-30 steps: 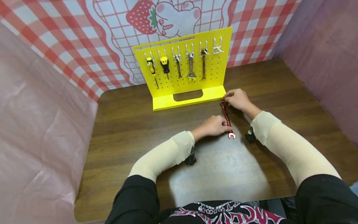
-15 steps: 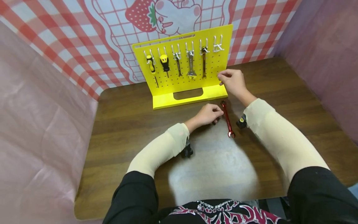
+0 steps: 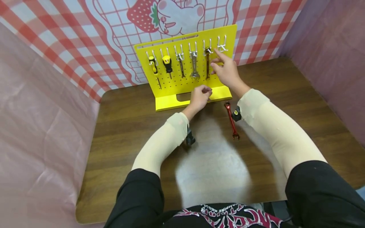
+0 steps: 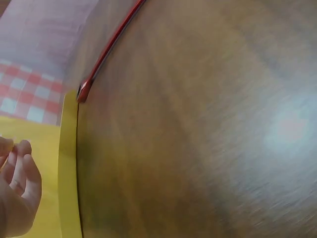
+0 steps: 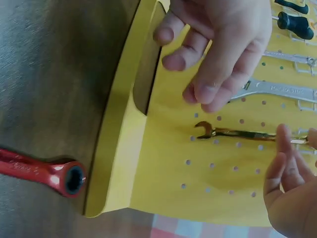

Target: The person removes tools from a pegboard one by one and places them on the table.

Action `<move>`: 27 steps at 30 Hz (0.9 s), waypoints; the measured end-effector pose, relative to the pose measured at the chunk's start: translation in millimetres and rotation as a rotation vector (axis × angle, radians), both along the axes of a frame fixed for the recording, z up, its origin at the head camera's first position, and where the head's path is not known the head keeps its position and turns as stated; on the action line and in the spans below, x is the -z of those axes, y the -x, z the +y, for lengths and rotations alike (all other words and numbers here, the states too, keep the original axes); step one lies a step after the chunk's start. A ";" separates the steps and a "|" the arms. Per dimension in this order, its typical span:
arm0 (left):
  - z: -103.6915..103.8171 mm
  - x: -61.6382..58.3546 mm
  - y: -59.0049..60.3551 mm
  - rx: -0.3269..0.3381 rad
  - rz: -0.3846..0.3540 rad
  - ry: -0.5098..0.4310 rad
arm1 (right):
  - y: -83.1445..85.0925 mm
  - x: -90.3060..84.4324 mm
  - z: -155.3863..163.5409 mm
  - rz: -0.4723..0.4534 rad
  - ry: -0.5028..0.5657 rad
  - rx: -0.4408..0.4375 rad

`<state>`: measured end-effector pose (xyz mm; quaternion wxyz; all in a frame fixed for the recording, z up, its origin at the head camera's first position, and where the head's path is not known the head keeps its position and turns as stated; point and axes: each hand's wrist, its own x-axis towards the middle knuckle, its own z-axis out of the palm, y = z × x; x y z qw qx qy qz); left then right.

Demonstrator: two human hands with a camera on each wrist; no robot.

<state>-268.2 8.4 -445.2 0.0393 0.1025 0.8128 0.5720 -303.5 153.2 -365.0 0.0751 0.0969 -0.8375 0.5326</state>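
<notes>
A gold combination wrench (image 3: 207,66) hangs by its ring end on a hook of the yellow pegboard (image 3: 171,83). My right hand (image 3: 227,70) is at its right side, index finger stretched up towards the hook; in the right wrist view the fingertips are right at the wrench's upper end. Below, in front of the board, is my left hand (image 3: 199,97), its fingers loosely bent with nothing between them. A red ratcheting wrench (image 3: 232,122) lies on the table under my right forearm, ring end towards the board.
Also hanging on the board are an adjustable wrench (image 3: 195,65), a small wrench (image 3: 181,66), a stubby screwdriver (image 3: 167,65) and a longer screwdriver (image 3: 154,66). A bare hook (image 3: 221,47) is at the right. The wooden table (image 3: 122,133) stands before a checked cloth (image 3: 259,41).
Both hands have left the red wrench, which stays on the table. My right hand has risen to the gold wrench; the left has moved forward and leftward to the board's base.
</notes>
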 end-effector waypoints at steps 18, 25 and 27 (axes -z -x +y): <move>-4.6 -0.8 20.2 -0.011 -0.148 0.015 | 4.8 -27.2 -13.3 0.006 -0.162 -0.026; -4.7 -0.4 21.3 -0.012 -0.128 0.049 | 8.8 -33.9 -22.7 -0.040 -0.167 0.002; -4.9 -0.3 21.4 -0.020 -0.123 0.066 | 9.7 -35.1 -23.6 -0.049 -0.169 0.024</move>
